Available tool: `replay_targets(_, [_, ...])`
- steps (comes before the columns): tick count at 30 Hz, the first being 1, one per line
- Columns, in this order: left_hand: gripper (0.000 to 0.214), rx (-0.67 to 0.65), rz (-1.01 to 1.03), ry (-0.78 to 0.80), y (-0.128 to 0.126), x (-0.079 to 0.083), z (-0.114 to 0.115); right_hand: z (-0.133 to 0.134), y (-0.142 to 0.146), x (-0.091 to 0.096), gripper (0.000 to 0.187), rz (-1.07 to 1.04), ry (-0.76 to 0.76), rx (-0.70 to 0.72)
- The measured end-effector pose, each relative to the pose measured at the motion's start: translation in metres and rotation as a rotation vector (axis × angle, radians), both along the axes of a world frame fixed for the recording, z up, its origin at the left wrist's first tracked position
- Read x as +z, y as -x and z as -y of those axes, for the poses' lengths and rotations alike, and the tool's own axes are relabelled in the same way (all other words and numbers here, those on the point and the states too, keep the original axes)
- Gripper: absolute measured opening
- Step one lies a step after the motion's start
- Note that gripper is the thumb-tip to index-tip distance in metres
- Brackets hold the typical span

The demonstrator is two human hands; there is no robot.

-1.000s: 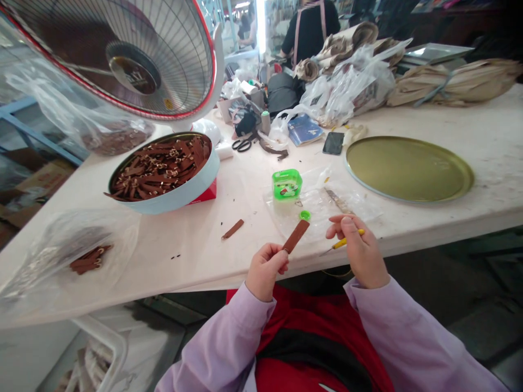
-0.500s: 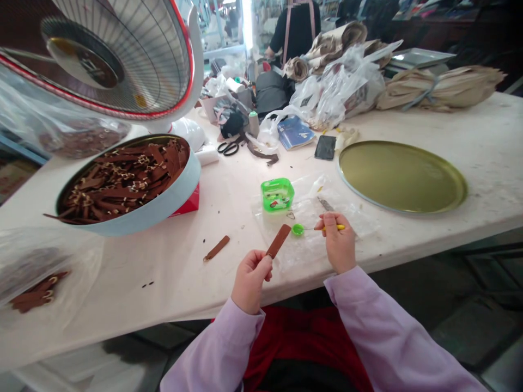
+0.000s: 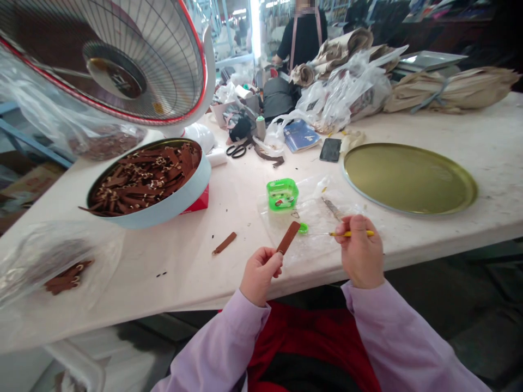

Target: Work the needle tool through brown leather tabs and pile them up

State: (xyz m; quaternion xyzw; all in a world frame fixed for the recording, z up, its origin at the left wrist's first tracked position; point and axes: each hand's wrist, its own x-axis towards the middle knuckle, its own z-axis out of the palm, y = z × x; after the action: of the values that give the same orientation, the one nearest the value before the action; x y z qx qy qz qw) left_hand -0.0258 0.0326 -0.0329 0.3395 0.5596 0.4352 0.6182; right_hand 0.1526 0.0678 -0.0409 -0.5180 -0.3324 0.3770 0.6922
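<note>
Between the thumb and fingers of my left hand [image 3: 260, 276] is a brown leather strap [image 3: 289, 236], its flat end pointing up and away. My right hand [image 3: 363, 255] is closed around a thin tool with a yellow handle [image 3: 369, 233]. The tool's fine tip points left toward a small green cap [image 3: 303, 228], which sits on a clear plastic sheet [image 3: 316, 258]. Behind the cap stands a green plastic container [image 3: 296, 191]. A second leather strap [image 3: 225, 243] with a metal ring lies on the table, left of my left hand.
A round tin [image 3: 180, 202] heaped with brown straps stands left, below a fan [image 3: 202, 106]. Its gold lid [image 3: 412, 177] lies right. Further back are scissors [image 3: 237, 150], a blue booklet [image 3: 301, 136] and paper rolls [image 3: 341, 49]. A person [image 3: 304, 38] is beyond the table.
My right hand has drawn back to the right with the yellow-handled tool, away from the green cap. My left hand still holds the strap. The view has shifted slightly.
</note>
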Motion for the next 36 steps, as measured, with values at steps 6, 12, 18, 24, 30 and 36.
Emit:
replay_targets(6, [0.029, -0.14, 0.045, -0.018, -0.006, 0.018, 0.021, 0.045, 0.011, 0.044, 0.027, -0.234, -0.026, 0.192])
replay_targets(12, [0.026, -0.163, 0.043, -0.066, -0.008, 0.034, 0.041, 0.063, 0.021, 0.048, 0.027, -0.183, -0.042, 0.232])
replay_targets(18, [0.012, -0.107, -0.05, -0.125, -0.008, 0.037, 0.051, 0.077, 0.016, 0.053, 0.029, -0.22, -0.09, 0.2])
replay_targets(24, [0.012, -0.095, -0.042, -0.151, -0.003, 0.038, 0.058, 0.095, 0.01, 0.05, 0.025, 0.127, -0.037, 0.239])
replay_targets(30, [0.02, -0.187, -0.036, -0.159, -0.002, 0.046, 0.064, 0.097, 0.037, 0.046, 0.027, 0.43, 0.12, 0.579])
replay_targets(36, [0.012, -0.176, -0.172, -0.189, 0.008, 0.035, 0.061, 0.085, 0.045, 0.04, 0.02, 0.4, 0.205, 0.755])
